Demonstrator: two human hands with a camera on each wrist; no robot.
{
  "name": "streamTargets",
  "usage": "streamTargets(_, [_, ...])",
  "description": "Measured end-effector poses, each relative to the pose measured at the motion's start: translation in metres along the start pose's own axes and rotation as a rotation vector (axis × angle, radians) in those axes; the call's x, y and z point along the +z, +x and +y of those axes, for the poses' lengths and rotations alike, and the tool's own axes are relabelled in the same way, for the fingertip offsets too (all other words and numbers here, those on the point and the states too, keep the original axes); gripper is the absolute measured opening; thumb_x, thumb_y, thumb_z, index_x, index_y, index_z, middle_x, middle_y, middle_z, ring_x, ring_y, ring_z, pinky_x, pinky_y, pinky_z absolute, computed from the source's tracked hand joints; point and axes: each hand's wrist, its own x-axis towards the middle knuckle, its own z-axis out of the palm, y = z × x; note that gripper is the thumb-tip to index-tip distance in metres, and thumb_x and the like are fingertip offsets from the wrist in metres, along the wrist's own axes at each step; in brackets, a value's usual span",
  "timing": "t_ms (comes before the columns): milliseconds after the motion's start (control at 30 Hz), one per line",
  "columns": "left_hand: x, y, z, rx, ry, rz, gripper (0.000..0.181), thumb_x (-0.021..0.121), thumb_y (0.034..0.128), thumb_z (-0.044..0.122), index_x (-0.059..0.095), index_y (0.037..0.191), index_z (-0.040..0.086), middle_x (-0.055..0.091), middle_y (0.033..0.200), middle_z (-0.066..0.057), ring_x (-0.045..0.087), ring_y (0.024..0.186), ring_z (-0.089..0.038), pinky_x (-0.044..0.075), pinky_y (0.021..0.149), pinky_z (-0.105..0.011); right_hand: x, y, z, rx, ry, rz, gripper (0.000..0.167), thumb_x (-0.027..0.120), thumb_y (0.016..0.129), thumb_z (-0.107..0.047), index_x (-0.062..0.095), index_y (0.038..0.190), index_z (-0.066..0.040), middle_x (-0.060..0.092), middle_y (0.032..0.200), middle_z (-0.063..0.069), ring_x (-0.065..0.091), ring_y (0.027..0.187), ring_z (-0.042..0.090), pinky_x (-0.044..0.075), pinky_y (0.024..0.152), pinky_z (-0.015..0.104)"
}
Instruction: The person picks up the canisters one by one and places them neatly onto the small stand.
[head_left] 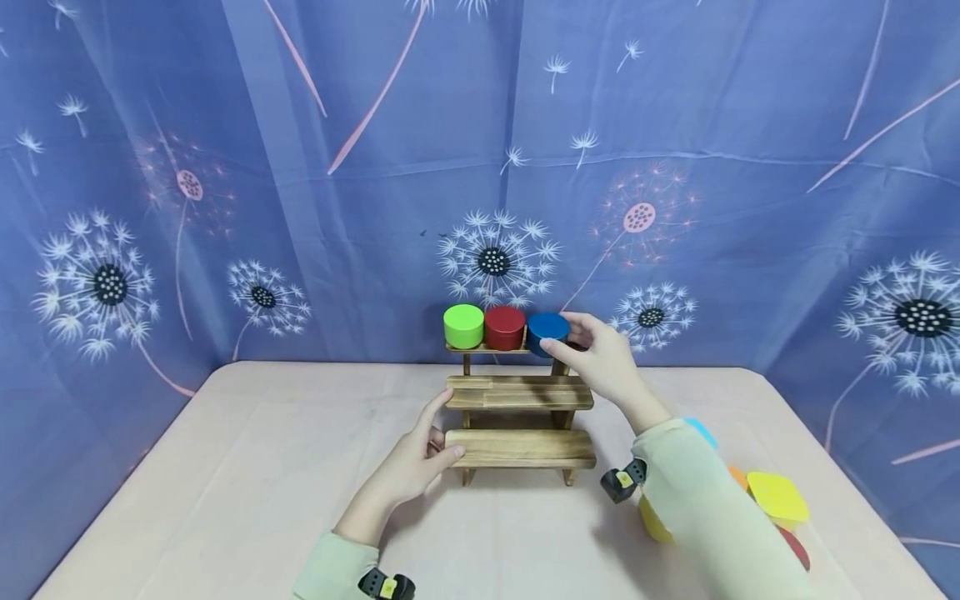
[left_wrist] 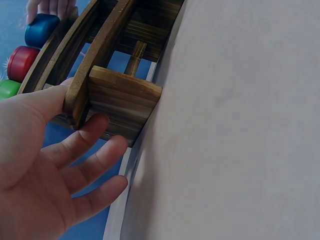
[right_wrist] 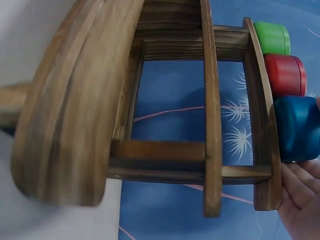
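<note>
A three-step wooden stand (head_left: 525,448) stands on the table near the back. On its top step sit a green cylinder (head_left: 463,326) and a red cylinder (head_left: 505,327), side by side. My right hand (head_left: 613,367) pinches a blue cylinder (head_left: 547,330) between thumb and fingers at that step's right end, just right of the red one. Low on the stand's left side, my left hand (head_left: 408,458) grips the end of the bottom step with its thumb on top, while the index finger touches the middle step. The other left fingers (left_wrist: 107,155) are loosely bent in the left wrist view.
To the right, partly hidden by my right sleeve, lie a yellow block (head_left: 778,498), another yellow piece (head_left: 655,522), and bits of light blue (head_left: 702,432), orange (head_left: 738,477) and red (head_left: 797,547). A blue dandelion-print curtain (head_left: 360,233) hangs behind the pale table (head_left: 285,467).
</note>
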Motion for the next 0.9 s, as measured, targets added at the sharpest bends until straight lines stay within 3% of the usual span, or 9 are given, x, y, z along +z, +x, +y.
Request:
streamTargets(267, [0.0018,-0.0014,-0.0014,-0.011,-0.001,-0.013,0.08,0.065,0.0899,0.023,0.015,0.15,0.036,0.052,0.08,-0.002,0.051,0.068,-0.011,0.046,0.064,-0.023,0.0074,-0.0019,0.0038,0.03,0.035,0.017,0.077,0.067,0.079,-0.057,0.047,0.138,-0.012,0.06,0.127,0.014,0.057,0.118,0.03,0.047,0.096,0.047])
streamTargets(567, [0.0016,-0.0024,-0.0002,-0.024,0.005,-0.014,0.081,0.065,0.0899,0.023,0.013,0.15,0.037,0.053,0.08,-0.002,0.05,0.067,-0.011,0.045,0.061,-0.023,0.0006,-0.0009,0.008,-0.029,0.11,-0.039,0.062,0.073,0.081,-0.022,0.048,0.136,-0.008,0.059,0.128,0.015,0.058,0.118,0.027,0.046,0.098,0.042])
streamTargets(900, [-0.0013,-0.0015,0.0022,-0.077,0.031,-0.017,0.082,0.066,0.0895,0.025,0.012,0.149,0.042,0.057,0.084,-0.002,0.052,0.071,-0.013,0.045,0.065,-0.025,0.0085,-0.0052,0.0048,-0.003,0.148,0.03,0.058,0.07,0.085,-0.024,0.048,0.136,-0.008,0.059,0.129,0.015,0.056,0.12,0.028,0.046,0.098,0.039])
